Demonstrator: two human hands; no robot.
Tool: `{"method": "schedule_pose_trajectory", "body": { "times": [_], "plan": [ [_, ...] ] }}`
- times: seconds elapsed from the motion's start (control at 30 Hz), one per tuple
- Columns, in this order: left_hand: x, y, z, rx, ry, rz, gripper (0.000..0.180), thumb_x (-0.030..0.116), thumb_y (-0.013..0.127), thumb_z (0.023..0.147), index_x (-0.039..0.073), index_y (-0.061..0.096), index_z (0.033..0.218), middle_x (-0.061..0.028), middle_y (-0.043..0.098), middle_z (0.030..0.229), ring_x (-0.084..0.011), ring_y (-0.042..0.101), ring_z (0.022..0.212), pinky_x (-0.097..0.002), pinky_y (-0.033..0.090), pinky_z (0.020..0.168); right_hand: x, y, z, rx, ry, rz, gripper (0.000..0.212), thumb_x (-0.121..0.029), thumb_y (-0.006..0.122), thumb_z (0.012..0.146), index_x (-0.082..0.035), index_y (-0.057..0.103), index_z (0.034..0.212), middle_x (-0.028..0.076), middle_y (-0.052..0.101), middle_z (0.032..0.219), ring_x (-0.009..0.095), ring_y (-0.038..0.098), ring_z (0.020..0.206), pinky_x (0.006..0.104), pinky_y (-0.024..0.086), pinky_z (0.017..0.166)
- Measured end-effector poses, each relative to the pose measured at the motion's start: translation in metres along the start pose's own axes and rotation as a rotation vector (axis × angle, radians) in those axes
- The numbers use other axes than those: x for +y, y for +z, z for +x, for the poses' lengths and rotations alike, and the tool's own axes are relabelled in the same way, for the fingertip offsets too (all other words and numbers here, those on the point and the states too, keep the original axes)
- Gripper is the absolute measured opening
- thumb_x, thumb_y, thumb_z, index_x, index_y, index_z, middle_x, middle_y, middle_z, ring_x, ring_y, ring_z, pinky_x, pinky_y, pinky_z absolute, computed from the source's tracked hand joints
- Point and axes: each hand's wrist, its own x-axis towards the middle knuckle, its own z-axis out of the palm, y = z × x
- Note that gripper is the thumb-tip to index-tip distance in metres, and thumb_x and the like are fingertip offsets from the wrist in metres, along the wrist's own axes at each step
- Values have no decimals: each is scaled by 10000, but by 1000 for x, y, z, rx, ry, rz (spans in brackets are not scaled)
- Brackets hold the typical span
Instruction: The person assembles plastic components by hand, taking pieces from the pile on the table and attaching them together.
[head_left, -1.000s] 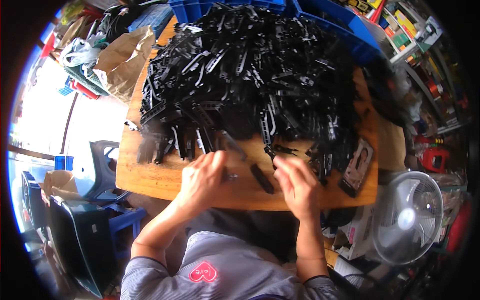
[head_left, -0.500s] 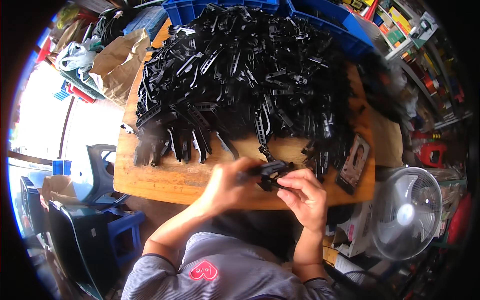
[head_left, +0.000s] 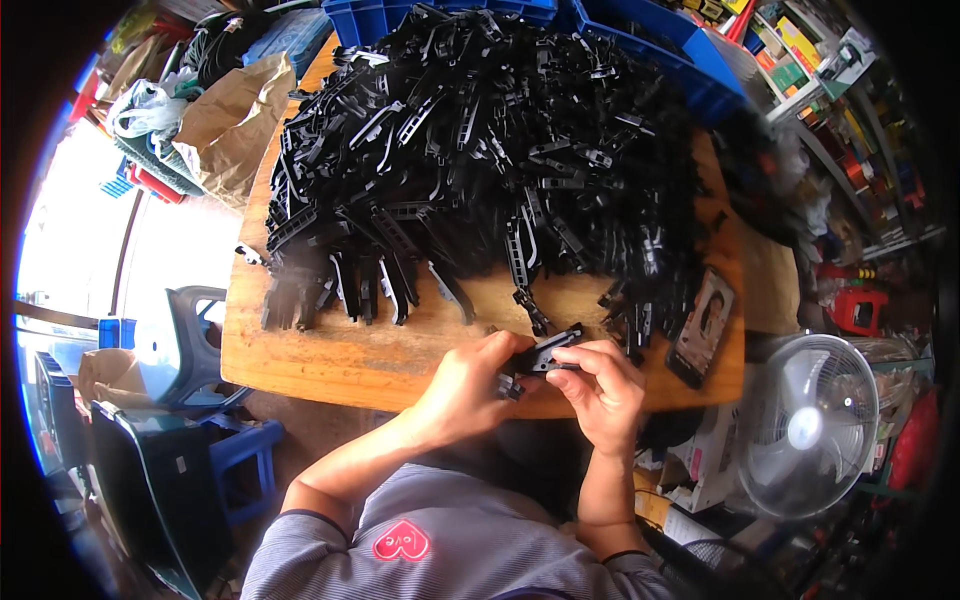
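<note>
And the hands come together: a second ago they were apart, with a dark piece lying on the wood between them, and now that patch is bare. The left hand (head_left: 470, 385) is curled round a black part (head_left: 552, 350), and the right hand (head_left: 605, 390) pinches its other end between thumb and fingers, both on the near side of the pile (head_left: 460, 150). A small greyish end (head_left: 510, 387) pokes out under the left fingers; whether it belongs to the same part, I can't tell.

Just beyond the hands, a loose strand of black bits (head_left: 528, 305) trails from the pile's near edge. The pile itself, a tangle of long black pieces, covers most of the wooden surface (head_left: 320, 360). To its right, toward the near edge, a flat slab with a person's picture (head_left: 702, 330) lies tilted. Behind the pile stand a blue crate (head_left: 350, 25) and, to its right, a second blue crate (head_left: 700, 65). Off to the pile's left sits a crumpled paper bag (head_left: 235, 125); well off its near right side, a fan (head_left: 805, 430).
</note>
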Motion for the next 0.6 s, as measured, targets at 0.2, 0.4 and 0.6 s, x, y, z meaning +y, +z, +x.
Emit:
{"method": "schedule_pose_trajectory", "body": {
  "times": [0.2, 0.4, 0.6],
  "plan": [
    [5, 4, -3, 32, -82, -25, 344, 98, 707, 713, -10, 544, 996, -195, 602, 800, -359, 617, 746, -386, 485, 642, 4, 5, -10, 95, 67, -55, 290, -98, 742, 726, 2, 612, 966, 89, 607, 864, 188, 608, 784, 264, 482, 668],
    [-5, 11, -13, 72, 164, -48, 354, 77, 732, 681, -10, 552, 973, -179, 600, 773, -337, 614, 692, -371, 481, 598, 5, 4, -11, 29, 252, 477, 407, -158, 774, 715, 13, 556, 1014, 70, 556, 904, 134, 562, 767, 243, 464, 678],
    [-12, 18, -15, 115, 232, -80, 329, 96, 753, 670, -9, 572, 924, -152, 590, 730, -294, 592, 623, -354, 464, 546, 14, 4, -19, -16, 222, 497, 412, -191, 791, 693, 3, 523, 938, 77, 523, 868, 124, 503, 748, 243, 426, 686]
  ]
}}
